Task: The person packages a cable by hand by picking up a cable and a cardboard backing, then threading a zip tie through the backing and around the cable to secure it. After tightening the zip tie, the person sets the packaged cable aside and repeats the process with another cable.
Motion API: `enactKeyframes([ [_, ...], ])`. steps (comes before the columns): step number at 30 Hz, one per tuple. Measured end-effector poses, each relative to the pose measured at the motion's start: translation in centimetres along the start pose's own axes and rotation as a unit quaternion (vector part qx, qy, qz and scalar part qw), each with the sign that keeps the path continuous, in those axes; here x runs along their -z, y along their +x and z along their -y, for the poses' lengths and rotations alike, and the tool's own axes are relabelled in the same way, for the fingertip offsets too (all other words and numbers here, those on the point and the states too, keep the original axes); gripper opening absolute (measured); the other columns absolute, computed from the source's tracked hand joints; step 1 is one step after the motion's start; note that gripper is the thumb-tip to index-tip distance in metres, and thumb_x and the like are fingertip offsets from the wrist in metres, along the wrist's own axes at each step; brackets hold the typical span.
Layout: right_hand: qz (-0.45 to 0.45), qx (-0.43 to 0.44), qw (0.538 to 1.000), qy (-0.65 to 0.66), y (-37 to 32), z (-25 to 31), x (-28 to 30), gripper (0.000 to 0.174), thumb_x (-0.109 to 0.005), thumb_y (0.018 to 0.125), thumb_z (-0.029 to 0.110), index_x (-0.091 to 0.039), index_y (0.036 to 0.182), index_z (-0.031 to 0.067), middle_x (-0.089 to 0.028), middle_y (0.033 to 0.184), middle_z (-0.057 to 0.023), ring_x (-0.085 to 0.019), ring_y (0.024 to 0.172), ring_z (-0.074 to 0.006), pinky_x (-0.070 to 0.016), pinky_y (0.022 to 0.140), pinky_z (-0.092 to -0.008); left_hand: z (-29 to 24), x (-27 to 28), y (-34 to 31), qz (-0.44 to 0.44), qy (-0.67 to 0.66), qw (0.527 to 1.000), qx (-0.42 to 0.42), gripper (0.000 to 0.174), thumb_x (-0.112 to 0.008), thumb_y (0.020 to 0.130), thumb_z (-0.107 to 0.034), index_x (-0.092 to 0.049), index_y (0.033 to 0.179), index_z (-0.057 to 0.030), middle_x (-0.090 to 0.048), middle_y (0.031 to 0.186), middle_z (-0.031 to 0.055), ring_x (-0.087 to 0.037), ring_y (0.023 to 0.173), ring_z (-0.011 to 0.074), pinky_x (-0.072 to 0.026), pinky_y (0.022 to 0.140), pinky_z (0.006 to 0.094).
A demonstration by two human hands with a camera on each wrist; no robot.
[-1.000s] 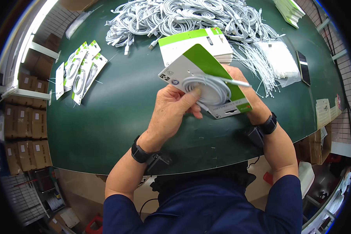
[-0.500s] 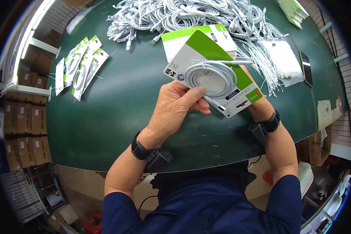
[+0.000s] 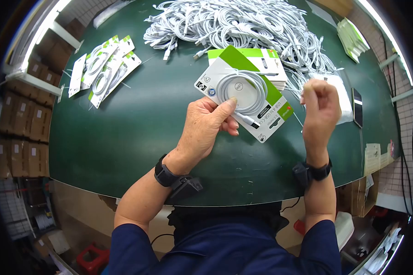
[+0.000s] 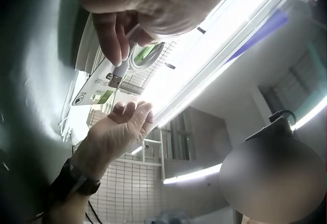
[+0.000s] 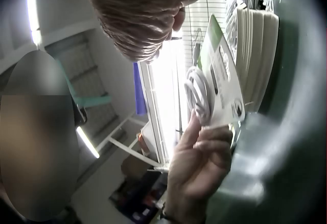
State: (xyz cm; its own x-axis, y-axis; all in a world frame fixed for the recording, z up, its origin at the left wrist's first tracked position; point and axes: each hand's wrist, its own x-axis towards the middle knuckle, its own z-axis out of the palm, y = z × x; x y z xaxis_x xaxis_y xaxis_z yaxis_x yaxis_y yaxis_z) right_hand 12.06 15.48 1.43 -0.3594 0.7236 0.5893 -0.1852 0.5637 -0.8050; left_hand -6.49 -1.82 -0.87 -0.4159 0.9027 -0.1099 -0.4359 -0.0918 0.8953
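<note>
Near the far left corner of the green worktop point(image 3: 133, 133), finished cable packs point(image 3: 103, 68) are fanned out. Toward the middle, a green-and-white backing card point(image 3: 271, 94) is gripped by the left hand point(image 3: 205, 123) above the worktop, and a coiled white cable point(image 3: 222, 89) is pinned onto it by the thumb (the USB plug pokes out beside the fingers). A heap of loose cables point(image 3: 234, 20) is spread along the far edge. Further right, the right hand point(image 3: 320, 107) is raised clear of the card, fingers curled; whether anything is pinched cannot be told.

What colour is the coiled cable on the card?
The cable is white, clearest in head view.
</note>
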Motion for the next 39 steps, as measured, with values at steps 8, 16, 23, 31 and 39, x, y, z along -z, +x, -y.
enactKeyframes([
  [8, 0.203, 0.265, 0.907, -0.258, -2.2, 3.2, -4.3, 0.028, -0.086, 0.068, 0.004, -0.074, 0.092, 0.0104, -0.068, 0.089, -0.0016, -0.062, 0.081, -0.0228, -0.0508, 0.066, -0.0352, 0.7, 0.1, -0.1, -0.018, 0.047, 0.999, -0.013, 0.03, -0.068, 0.103, -0.026, -0.07, 0.095, 0.0028, -0.073, 0.082, 0.0117, -0.069, 0.071, 0.0147, -0.0569, 0.068, 0.0289],
  [16, 0.214, 0.168, 0.946, -0.178, -2.9, 1.5, -3.9, 0.022, -0.086, 0.072, 0.003, -0.075, 0.092, 0.007, -0.068, 0.083, -0.0054, -0.064, 0.076, -0.0237, -0.0518, 0.066, -0.0361, 0.4, -0.4, -0.3, 0.012, 0.029, 0.999, 0.021, 0.03, -0.066, 0.104, -0.024, -0.072, 0.093, 0.0028, -0.073, 0.082, 0.0106, -0.069, 0.071, 0.0138, -0.0534, 0.066, 0.0245],
  [23, 0.234, 0.144, 0.949, -0.156, -3.0, 1.8, -3.4, 0.021, -0.085, 0.074, 0.002, -0.075, 0.093, 0.0049, -0.066, 0.081, -0.0074, -0.063, 0.076, -0.0237, -0.0512, 0.067, -0.0356, -0.3, -0.3, -0.3, 0.035, 0.097, 0.993, 0.059, 0.027, -0.064, 0.105, -0.022, -0.072, 0.095, 0.0023, -0.074, 0.083, 0.0091, -0.069, 0.072, 0.0129, -0.0509, 0.065, 0.0225],
  [31, 0.247, 0.128, 0.948, -0.154, -3.2, 1.9, -3.0, 0.019, -0.083, 0.076, 0.001, -0.074, 0.093, 0.0048, -0.063, 0.082, -0.0069, -0.062, 0.078, -0.0248, -0.0509, 0.068, -0.0366, -0.4, -0.7, -0.6, 0.045, 0.084, 0.992, 0.082, 0.027, -0.061, 0.105, -0.019, -0.071, 0.102, 0.0053, -0.075, 0.09, 0.0119, -0.07, 0.076, 0.0145, -0.0563, 0.075, 0.0257],
  [39, 0.234, 0.162, 0.942, -0.181, -3.7, 1.8, -3.6, 0.018, -0.08, 0.08, 0.0, -0.073, 0.096, 0.0032, -0.065, 0.088, -0.0081, -0.064, 0.083, -0.0267, -0.0526, 0.071, -0.0383, 0.7, -0.1, -0.4, 0.035, 0.011, 0.996, 0.083, 0.026, -0.059, 0.105, -0.018, -0.071, 0.102, 0.0057, -0.075, 0.09, 0.012, -0.07, 0.076, 0.0151, -0.0576, 0.076, 0.0275],
])
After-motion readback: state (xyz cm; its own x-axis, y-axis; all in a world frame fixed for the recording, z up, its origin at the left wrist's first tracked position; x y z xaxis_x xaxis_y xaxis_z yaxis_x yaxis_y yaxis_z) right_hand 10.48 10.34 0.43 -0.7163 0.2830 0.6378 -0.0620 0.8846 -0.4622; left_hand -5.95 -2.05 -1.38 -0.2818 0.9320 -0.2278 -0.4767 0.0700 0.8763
